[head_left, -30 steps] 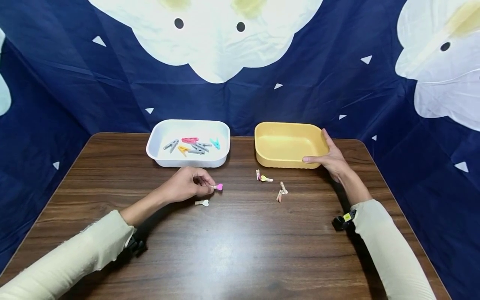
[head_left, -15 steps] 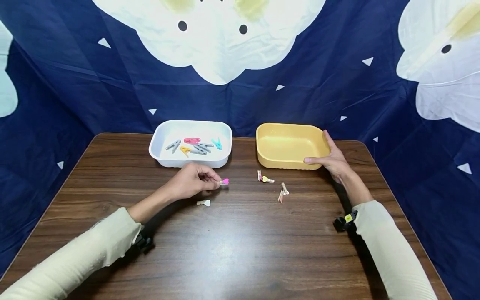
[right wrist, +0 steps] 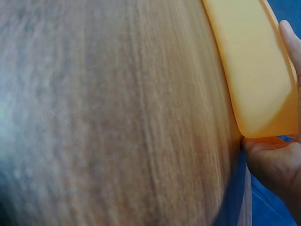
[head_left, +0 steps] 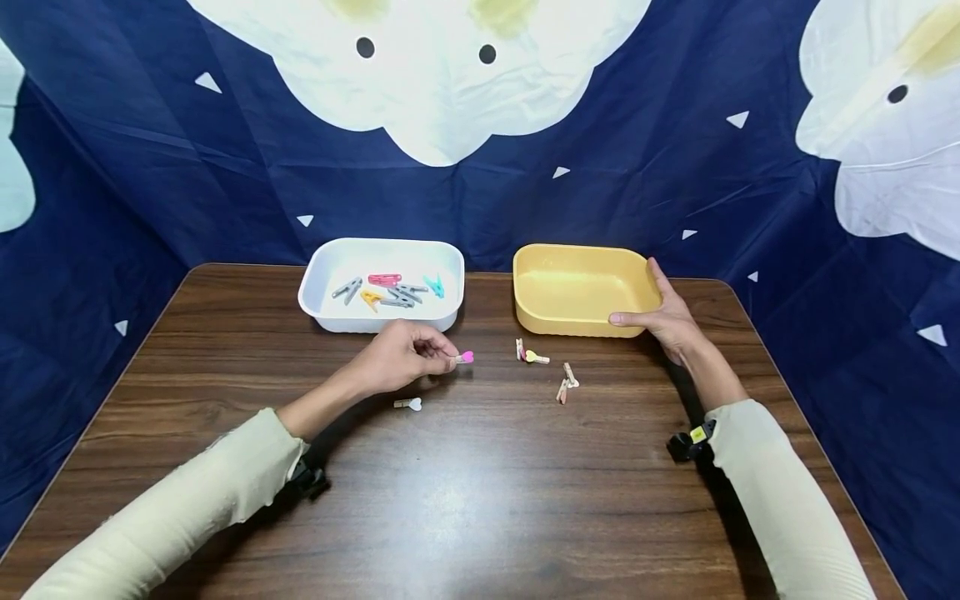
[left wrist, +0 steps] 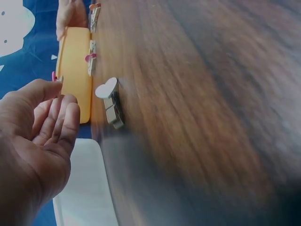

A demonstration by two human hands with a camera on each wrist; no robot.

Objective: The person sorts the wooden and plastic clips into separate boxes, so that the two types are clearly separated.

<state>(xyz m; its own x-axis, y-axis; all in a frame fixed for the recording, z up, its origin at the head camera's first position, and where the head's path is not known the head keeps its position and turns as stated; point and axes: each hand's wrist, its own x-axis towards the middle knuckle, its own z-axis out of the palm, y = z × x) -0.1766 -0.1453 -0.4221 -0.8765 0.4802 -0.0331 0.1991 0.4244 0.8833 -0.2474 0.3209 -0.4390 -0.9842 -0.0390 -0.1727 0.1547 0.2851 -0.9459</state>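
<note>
Between thumb and fingertips my left hand (head_left: 408, 354) pinches a small wooden clothespin with a pink heart (head_left: 466, 357), over the table between the two bins. In the left wrist view, the clothespin's pink heart (left wrist: 54, 76) peeks out beyond the thumb. A clothespin with a white heart (head_left: 412, 404) lies on the table below that hand. My right hand (head_left: 667, 321) holds the right front corner of a yellow bin (head_left: 558, 323), thumb along its front wall and fingers along its right side. The bin's inside shows no clothespins.
Plastic clothespins (head_left: 397, 296) in several colours lie in a white bin (head_left: 360, 325) at the back left. Before the yellow bin are several small wooden clothespins, including a yellow-heart clothespin (head_left: 536, 357) and a crossed pair (head_left: 567, 383). A blue cloth (head_left: 480, 208) hangs behind the table.
My left hand has moved right and slightly away from me, carrying the pink-heart clothespin past the white-heart one. My right hand has stayed on the yellow bin.
</note>
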